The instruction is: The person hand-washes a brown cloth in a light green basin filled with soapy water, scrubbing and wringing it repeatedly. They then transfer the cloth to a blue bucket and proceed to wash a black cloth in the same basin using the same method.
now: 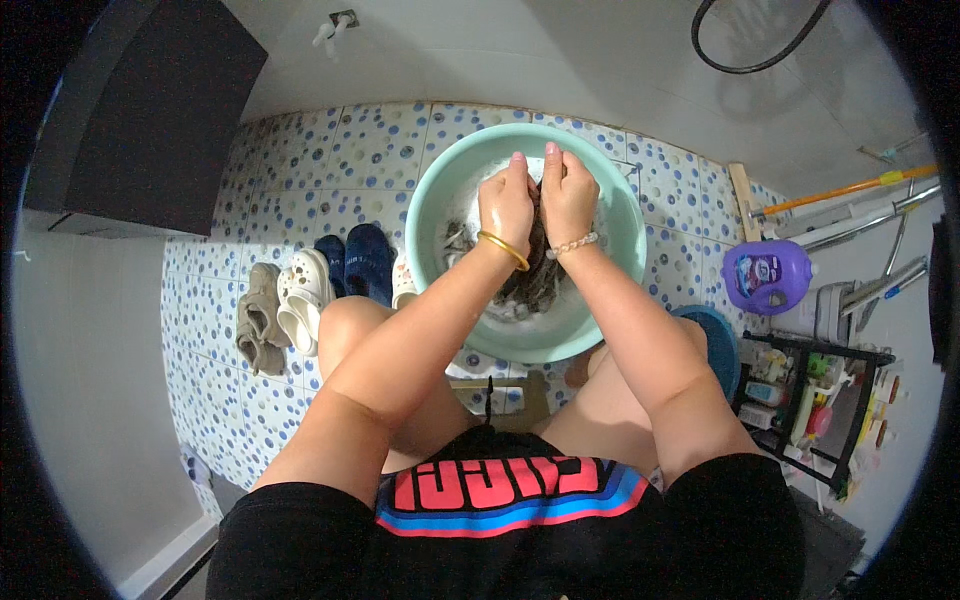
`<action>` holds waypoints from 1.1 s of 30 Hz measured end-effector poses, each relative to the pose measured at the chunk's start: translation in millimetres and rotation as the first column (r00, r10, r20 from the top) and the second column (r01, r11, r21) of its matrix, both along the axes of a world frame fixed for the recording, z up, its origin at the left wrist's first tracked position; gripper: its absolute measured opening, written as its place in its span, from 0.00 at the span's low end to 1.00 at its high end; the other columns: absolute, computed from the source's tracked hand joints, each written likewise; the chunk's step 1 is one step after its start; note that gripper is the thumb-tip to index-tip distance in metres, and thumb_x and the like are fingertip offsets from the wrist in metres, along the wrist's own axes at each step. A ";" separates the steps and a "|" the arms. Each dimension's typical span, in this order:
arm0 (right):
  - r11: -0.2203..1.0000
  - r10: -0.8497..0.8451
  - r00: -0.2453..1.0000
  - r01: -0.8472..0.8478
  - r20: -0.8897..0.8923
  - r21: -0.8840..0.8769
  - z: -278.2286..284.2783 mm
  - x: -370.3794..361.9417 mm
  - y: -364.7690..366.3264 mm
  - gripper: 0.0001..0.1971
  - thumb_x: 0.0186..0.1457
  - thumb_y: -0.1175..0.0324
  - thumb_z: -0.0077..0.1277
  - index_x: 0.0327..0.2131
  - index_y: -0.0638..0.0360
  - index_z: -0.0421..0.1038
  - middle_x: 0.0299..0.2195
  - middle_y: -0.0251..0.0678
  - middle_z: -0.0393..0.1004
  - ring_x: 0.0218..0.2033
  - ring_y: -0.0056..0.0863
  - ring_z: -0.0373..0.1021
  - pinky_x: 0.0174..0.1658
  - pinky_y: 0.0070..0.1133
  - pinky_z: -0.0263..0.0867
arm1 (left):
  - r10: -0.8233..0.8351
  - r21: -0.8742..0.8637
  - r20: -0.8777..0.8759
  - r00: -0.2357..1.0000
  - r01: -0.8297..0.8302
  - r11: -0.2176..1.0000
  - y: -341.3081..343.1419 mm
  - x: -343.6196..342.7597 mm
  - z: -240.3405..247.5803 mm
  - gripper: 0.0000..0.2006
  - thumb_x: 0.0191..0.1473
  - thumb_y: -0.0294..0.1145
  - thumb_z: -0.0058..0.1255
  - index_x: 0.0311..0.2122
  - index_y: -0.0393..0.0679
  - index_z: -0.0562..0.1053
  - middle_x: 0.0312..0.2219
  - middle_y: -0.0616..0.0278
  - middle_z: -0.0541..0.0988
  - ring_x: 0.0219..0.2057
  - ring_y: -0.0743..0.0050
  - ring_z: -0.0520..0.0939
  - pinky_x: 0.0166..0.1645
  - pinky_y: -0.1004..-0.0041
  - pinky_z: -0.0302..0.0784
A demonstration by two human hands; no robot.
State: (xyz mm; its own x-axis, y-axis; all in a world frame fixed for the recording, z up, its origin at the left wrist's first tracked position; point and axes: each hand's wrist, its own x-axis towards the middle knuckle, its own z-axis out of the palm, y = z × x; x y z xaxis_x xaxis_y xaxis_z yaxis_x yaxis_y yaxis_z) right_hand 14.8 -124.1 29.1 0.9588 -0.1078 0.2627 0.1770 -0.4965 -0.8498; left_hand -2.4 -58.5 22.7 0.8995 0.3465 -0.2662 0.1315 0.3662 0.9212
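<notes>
Two bare hands are at the dark cloth (530, 285), w/ L hand (508, 212) & R hand (569, 208) side by side inside the pale-green basin (425, 235), approx. its middle. Fingers of both are curled in tight, thumbs up along the top & pointing away from the body; they look closed round bunched cloth, tho' the fingertips are tucked under, so can't tell exactly how much each one has. Key relation: cloth runs lengthwise btwn the hands, a narrow dark strip showing in the gap, then widens twd the person past the wrists, i.e. the bulk lies on the body side of the fingers, low in the basin. Long axis is thus roughly in line w/ the thumbs, not across them. Neither hand is clearly nearer; the strip sits abt. midway, w/ each hand flanking it. White suds (487, 172) lie round the cloth, esp. on the L side. Gold bangle (504, 246) on L wrist, beaded bracelet (573, 245) on R. Basin's on dotted tile, dark-blue slippers (369, 262) off to its L, purple jug (766, 278) well apart to its R, blue tub (715, 335) partly hidden by the R leg.
</notes>
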 end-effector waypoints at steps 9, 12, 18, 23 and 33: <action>0.994 0.060 0.997 -0.055 0.053 -0.090 -3.3 0.9 -2.8 0.17 0.51 0.62 0.40 0.15 0.62 0.62 0.12 0.47 0.62 0.15 0.45 0.61 0.19 0.30 0.57 | -0.070 -0.099 -0.051 0.996 0.065 0.993 6.4 -4.7 -1.6 0.17 0.52 0.39 0.38 0.17 0.39 0.65 0.16 0.65 0.67 0.20 0.80 0.65 0.27 0.76 0.63; 0.996 0.058 0.995 -0.053 0.084 -0.066 -2.6 -3.7 1.3 0.16 0.51 0.62 0.40 0.15 0.62 0.62 0.13 0.47 0.63 0.16 0.45 0.62 0.20 0.30 0.58 | -0.054 0.016 -0.037 0.998 0.055 0.998 8.3 -0.9 -2.9 0.16 0.51 0.38 0.38 0.18 0.38 0.66 0.17 0.64 0.69 0.20 0.80 0.66 0.26 0.76 0.63; 0.968 0.250 0.948 -0.249 0.198 -0.030 8.0 -27.1 15.6 0.17 0.51 0.61 0.40 0.16 0.64 0.61 0.14 0.48 0.63 0.18 0.45 0.62 0.21 0.30 0.58 | -0.026 -0.159 -0.040 0.999 0.020 0.987 26.9 7.3 -14.5 0.15 0.50 0.40 0.40 0.18 0.42 0.65 0.15 0.67 0.67 0.19 0.79 0.65 0.25 0.76 0.61; 0.984 0.160 0.966 -0.141 -0.202 0.104 -22.6 22.5 -18.4 0.25 0.49 0.48 0.41 0.18 0.65 0.66 0.15 0.43 0.67 0.18 0.33 0.63 0.26 0.25 0.59 | -0.073 -0.069 -0.151 0.986 0.063 0.996 38.6 3.8 19.1 0.16 0.48 0.42 0.43 0.14 0.49 0.59 0.14 0.70 0.62 0.17 0.80 0.60 0.23 0.79 0.54; 0.525 0.548 0.565 -0.807 -0.618 -0.272 -44.9 10.9 -79.8 0.34 0.29 0.50 0.59 0.41 0.60 0.64 0.40 0.48 0.65 0.41 0.41 0.63 0.46 0.29 0.57 | -0.042 -0.382 -0.029 0.999 0.028 0.924 111.2 0.4 -6.1 0.18 0.50 0.40 0.41 0.12 0.49 0.57 0.12 0.70 0.58 0.15 0.79 0.57 0.22 0.78 0.53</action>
State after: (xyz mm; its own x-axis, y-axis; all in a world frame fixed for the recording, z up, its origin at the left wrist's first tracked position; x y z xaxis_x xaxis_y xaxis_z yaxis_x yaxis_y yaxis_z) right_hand 25.7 -203.8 -15.7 0.6744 0.6397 -0.3689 0.3512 -0.7173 -0.6018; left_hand -2.1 52.7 16.6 0.8965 0.1812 -0.4044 0.1808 0.6836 0.7071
